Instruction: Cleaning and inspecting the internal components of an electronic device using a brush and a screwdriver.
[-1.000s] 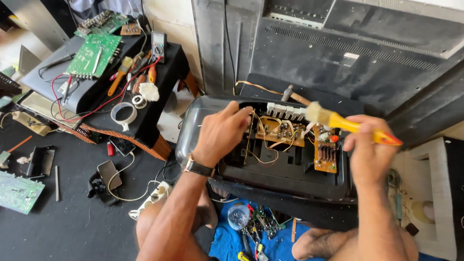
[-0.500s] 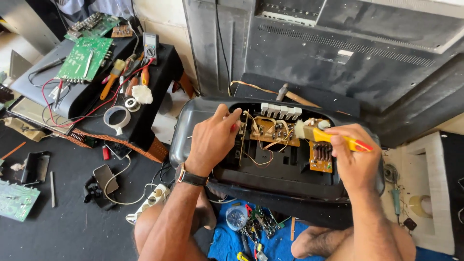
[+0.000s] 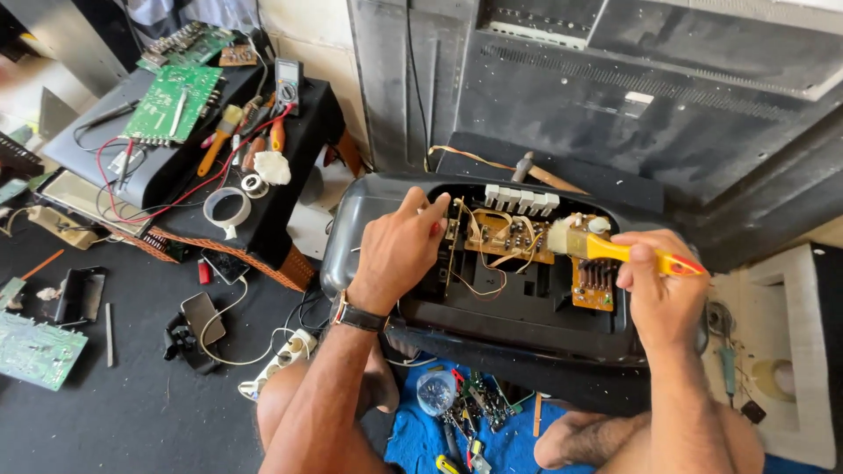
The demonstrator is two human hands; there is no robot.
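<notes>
My left hand [image 3: 399, 250] grips the left inner edge of the open black casing [image 3: 351, 228], fingers curled over the rim beside the upright brown circuit board [image 3: 509, 235]. My right hand [image 3: 660, 290] is clenched around a yellow-handled brush [image 3: 606, 247] (red at the handle's end), its pale bristles touching the board's right end, above a smaller orange board [image 3: 594, 285]. 1 green circuit board [image 3: 171, 103] lies far left on a black box [image 3: 176, 167]; tools sit on the near blue cloth [image 3: 492, 439].
</notes>
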